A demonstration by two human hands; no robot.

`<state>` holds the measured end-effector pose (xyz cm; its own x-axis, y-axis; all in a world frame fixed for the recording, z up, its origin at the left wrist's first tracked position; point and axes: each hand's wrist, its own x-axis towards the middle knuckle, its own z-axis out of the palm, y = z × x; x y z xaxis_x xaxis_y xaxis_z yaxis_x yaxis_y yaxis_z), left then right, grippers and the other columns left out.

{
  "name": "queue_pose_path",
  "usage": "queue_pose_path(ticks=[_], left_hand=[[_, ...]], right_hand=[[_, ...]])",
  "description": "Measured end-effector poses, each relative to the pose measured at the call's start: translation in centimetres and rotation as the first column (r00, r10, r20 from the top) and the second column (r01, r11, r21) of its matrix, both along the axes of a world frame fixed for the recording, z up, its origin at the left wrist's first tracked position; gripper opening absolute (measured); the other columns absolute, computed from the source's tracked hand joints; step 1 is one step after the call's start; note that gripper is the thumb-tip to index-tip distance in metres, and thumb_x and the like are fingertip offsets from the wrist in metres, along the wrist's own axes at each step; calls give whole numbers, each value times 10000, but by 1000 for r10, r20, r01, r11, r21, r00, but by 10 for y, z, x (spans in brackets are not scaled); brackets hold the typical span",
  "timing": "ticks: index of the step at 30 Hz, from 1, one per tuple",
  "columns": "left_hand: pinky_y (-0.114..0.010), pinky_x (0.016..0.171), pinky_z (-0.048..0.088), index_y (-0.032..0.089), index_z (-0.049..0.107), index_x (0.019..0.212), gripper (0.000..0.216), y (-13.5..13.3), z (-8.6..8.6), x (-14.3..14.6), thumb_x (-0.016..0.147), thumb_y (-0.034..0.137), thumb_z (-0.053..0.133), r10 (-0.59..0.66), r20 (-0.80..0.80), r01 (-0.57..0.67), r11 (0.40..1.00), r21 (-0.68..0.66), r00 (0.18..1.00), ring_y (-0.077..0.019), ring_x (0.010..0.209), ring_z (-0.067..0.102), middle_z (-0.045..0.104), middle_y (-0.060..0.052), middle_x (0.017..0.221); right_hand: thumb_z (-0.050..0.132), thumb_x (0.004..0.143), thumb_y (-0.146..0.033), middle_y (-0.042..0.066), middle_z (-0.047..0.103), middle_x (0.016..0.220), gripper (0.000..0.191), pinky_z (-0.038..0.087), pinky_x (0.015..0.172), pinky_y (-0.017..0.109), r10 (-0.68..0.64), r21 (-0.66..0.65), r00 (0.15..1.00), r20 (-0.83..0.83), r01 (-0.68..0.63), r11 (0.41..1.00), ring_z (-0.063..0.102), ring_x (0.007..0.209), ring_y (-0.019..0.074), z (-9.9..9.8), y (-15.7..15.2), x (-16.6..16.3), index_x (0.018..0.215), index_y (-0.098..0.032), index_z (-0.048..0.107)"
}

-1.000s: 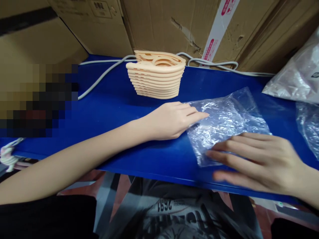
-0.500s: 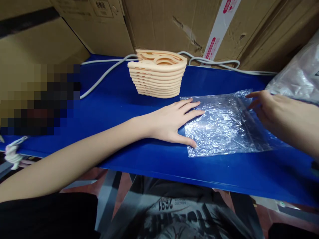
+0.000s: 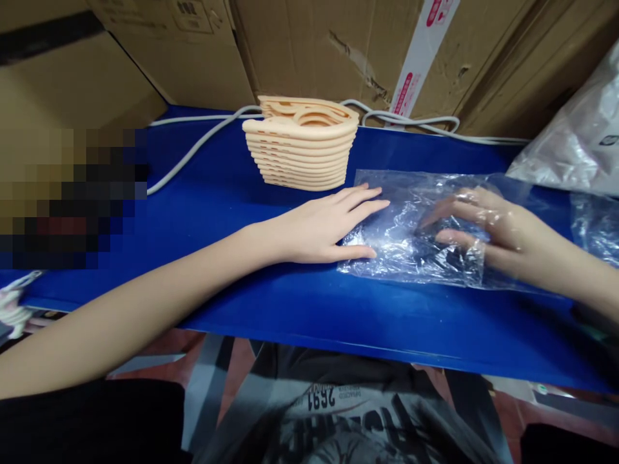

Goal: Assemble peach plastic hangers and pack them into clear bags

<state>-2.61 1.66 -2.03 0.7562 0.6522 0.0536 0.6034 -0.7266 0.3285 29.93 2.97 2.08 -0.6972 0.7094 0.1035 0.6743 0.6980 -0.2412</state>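
A clear plastic bag (image 3: 401, 258) lies crinkled on the blue tabletop (image 3: 290, 316). My left hand (image 3: 338, 222) rests flat on its left edge, fingers spread. Inside the bag, through its opening on the right, reaches my right hand (image 3: 488, 225); the film covers its fingers, which are parted, with nothing visible between them. Behind my left hand stands a neat stack of cream-coloured, curved plastic pieces (image 3: 302, 151) with cut-out slots; their exact kind I cannot tell. Neither hand touches the stack.
Cardboard boxes (image 3: 300, 51) line the back of the table. A white cable (image 3: 193, 145) runs along there behind the stack. At the right lies a large translucent plastic sack (image 3: 570, 142), and more clear film (image 3: 597, 222) is beside my right forearm. Knotted white cord (image 3: 14, 306) hangs at the left edge.
My right hand has moved left from the bag's right end into the bag, and the film now lies over its fingers. My left hand stays spread on the left edge.
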Motion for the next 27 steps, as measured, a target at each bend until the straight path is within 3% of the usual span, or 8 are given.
queue_pose_path(ticks=[2,5,8,12,15,18,23,27], left_hand=[[-497,1447,216,129,304,1786,964,1,-4,0,1083,713,611,-9,12,9,1000,11,1000,-338,1775,198,232,-210,1877],[-517,1448,207,117,284,1792,1050,2,-7,-2,1042,758,645,-26,36,25,999,28,999,-362,1775,187,224,-229,1874],[-530,1444,221,123,243,1804,1109,2,-9,-3,1022,808,629,-44,65,42,999,21,997,-368,1775,183,203,-235,1878],[-520,1434,255,139,199,1812,1119,2,-8,-3,1024,828,596,-38,81,38,999,9,996,-353,1774,198,186,-231,1883],[-517,1432,257,129,191,1812,1148,1,-8,-4,1013,854,584,-36,88,35,999,11,995,-365,1771,204,180,-245,1881],[-515,1428,270,122,167,1817,1185,2,-8,-5,1000,873,583,-31,85,30,999,13,996,-373,1768,215,176,-254,1880],[-514,1416,306,79,178,1806,1149,1,-3,-6,1027,802,615,-56,49,52,995,85,997,-377,1758,245,214,-269,1867],[-526,1421,306,106,312,1772,776,-4,17,-6,1144,511,519,-133,38,114,944,309,990,-331,1735,327,355,-209,1836]], right_hand=[[508,1063,-783,143,731,1460,662,540,1187,600,123,-26,992,-32,-123,992,697,1348,346,-5,-3,-3,1424,-275,728],[604,1059,-699,169,440,1799,789,404,1318,685,212,-76,977,8,-211,974,460,1644,395,-14,-3,-1,1722,-285,499],[656,1027,-698,135,233,1891,937,318,1360,707,210,-106,978,2,-208,972,286,1736,411,-22,1,4,1818,-351,295],[676,997,-737,140,128,1906,1046,272,1379,694,185,-119,983,-6,-185,976,225,1749,416,-24,2,2,1839,-350,192],[638,1004,-769,149,143,1903,1052,245,1387,691,146,-167,989,24,-140,976,211,1751,414,-18,0,1,1842,-322,187],[592,1006,-804,124,233,1889,991,265,1379,698,92,-229,993,69,-74,971,270,1734,422,-8,3,16,1822,-332,288],[684,913,-852,82,456,1800,929,445,1293,702,-9,-228,980,197,55,972,501,1616,448,6,17,54,1718,-423,511],[689,902,-864,109,479,1784,940,482,1281,676,-55,-198,971,231,102,975,535,1589,453,4,25,65,1704,-397,542]])
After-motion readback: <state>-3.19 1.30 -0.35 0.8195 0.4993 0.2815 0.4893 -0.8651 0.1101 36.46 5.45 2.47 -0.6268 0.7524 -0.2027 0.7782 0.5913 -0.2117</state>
